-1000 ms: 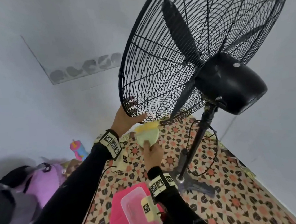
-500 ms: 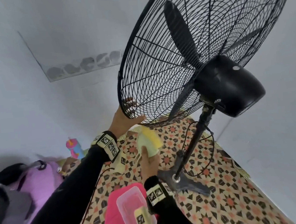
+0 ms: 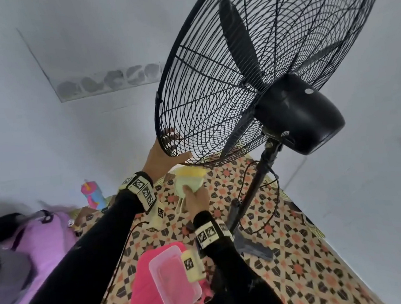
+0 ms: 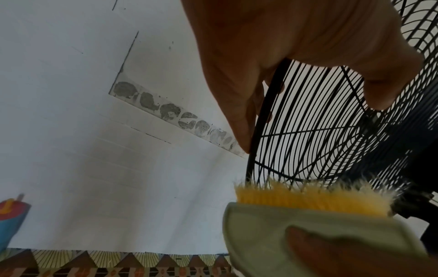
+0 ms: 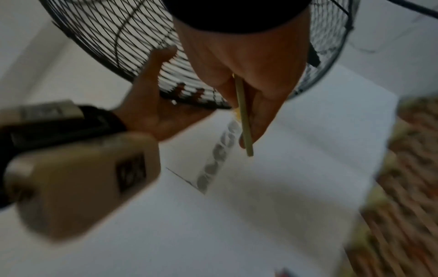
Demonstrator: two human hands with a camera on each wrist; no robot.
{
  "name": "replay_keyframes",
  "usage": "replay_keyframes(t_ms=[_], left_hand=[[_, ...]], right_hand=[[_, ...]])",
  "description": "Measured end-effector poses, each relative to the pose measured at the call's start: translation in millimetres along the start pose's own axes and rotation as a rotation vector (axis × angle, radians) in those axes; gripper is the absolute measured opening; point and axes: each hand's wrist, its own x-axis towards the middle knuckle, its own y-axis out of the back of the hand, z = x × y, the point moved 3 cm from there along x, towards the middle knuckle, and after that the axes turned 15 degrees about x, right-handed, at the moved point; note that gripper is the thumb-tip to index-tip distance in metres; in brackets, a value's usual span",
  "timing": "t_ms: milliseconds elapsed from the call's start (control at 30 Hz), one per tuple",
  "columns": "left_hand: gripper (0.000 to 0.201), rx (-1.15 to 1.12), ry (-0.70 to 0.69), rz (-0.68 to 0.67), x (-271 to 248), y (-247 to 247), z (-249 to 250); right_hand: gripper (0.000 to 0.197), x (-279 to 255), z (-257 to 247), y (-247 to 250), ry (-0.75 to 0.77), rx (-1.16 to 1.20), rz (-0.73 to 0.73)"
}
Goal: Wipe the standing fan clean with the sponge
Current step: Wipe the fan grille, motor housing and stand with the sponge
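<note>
A black standing fan has a wide wire cage (image 3: 260, 72), a motor housing (image 3: 298, 113) and a pole (image 3: 254, 186) on a grey base (image 3: 250, 247). My left hand (image 3: 170, 152) grips the cage's lower left rim, with the fingers on the far side of the wires and the thumb on the near side. My right hand (image 3: 195, 197) holds the sponge (image 3: 190, 179), a pale green pad with a yellow bristly face. The bristles (image 4: 308, 198) touch the cage's bottom rim (image 4: 272, 172). In the blurred right wrist view the sponge's thin edge (image 5: 244, 116) shows between my fingers.
A clear plastic box (image 3: 172, 277) lies on a pink tray (image 3: 142, 294) by my right forearm. A purple bag (image 3: 38, 236) and a colourful bottle (image 3: 92, 194) sit at the left. A patterned mat (image 3: 303, 264) covers the floor. White walls stand close behind and at the right. A black cable (image 3: 275, 193) loops off the pole.
The sponge dipped and tilted away from the cage half a second ago and is back up against the bottom rim. My left hand has kept its grip on the rim.
</note>
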Motion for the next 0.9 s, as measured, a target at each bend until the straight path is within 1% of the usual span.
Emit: replay_keyframes(t_ms=[33, 67, 100, 133, 167, 233, 300, 367, 467, 500, 533, 633, 700, 733, 800, 833, 900], left_hand=[[0.102, -0.006, 0.005, 0.005, -1.7, -1.2, 0.9], [0.102, -0.013, 0.005, 0.012, -2.5, -1.2, 3.1], [0.102, -0.02, 0.007, 0.013, -3.1, -2.2, 5.1], [0.103, -0.029, 0.007, 0.015, -2.5, -3.4, 7.2], [0.104, -0.039, 0.012, 0.014, -2.1, -3.0, 6.5], [0.109, -0.068, 0.018, 0.008, -1.5, -3.6, 6.3], [0.113, -0.109, 0.031, -0.002, -3.2, -2.8, 7.4], [0.11, -0.143, 0.045, 0.003, -5.5, -2.0, 9.1], [0.106, -0.166, 0.062, 0.002, -6.8, -1.5, 13.1], [0.106, -0.16, 0.059, -0.001, -7.3, -2.3, 14.8], [0.106, -0.157, 0.056, -0.005, -8.2, -3.4, 17.0], [0.103, -0.174, 0.057, -0.004, -10.1, -3.8, 19.6], [0.102, -0.186, 0.062, 0.013, -13.8, -4.8, 15.7], [0.103, -0.195, 0.068, 0.022, -17.1, -5.6, 14.4], [0.101, -0.183, 0.068, 0.033, -21.8, -7.3, 12.6], [0.099, -0.172, 0.063, 0.033, -23.4, -8.4, 12.5], [0.096, -0.149, 0.055, 0.035, -26.0, -10.4, 14.5]], right_hand=[[0.056, -1.3, -18.1, 4.1, 0.024, -0.031, -0.011], [0.045, -13.9, -45.4, 9.3, 0.072, -0.037, -0.007], [0.03, -26.3, -67.2, 18.2, 0.126, -0.057, 0.016], [0.022, -33.4, -83.5, 29.1, 0.182, -0.06, 0.04], [0.021, -37.8, -92.7, 37.9, 0.235, -0.078, 0.079], [0.02, -36.8, -107.3, 55.4, 0.302, -0.084, 0.096], [0.022, -28.4, -110.8, 56.8, 0.293, -0.085, 0.061], [0.026, -22.3, -103.3, 47.2, 0.25, -0.147, -0.004], [0.03, -26.0, -92.6, 32.5, 0.211, -0.327, -0.201], [0.03, -27.0, -92.4, 34.4, 0.204, -0.348, -0.224], [0.029, -25.8, -92.6, 39.6, 0.191, -0.327, -0.215], [0.022, -31.4, -100.6, 54.6, 0.194, -0.133, -0.082], [0.023, -33.8, -89.9, 49.8, 0.225, -0.105, -0.046], [0.025, -34.0, -81.4, 41.1, 0.211, -0.131, -0.08], [0.034, -30.9, -61.2, 22.3, 0.136, -0.238, -0.164], [0.038, -27.0, -50.7, 17.7, 0.097, -0.27, -0.18], [0.042, -15.9, -29.3, 19.0, 0.033, -0.253, -0.15]])
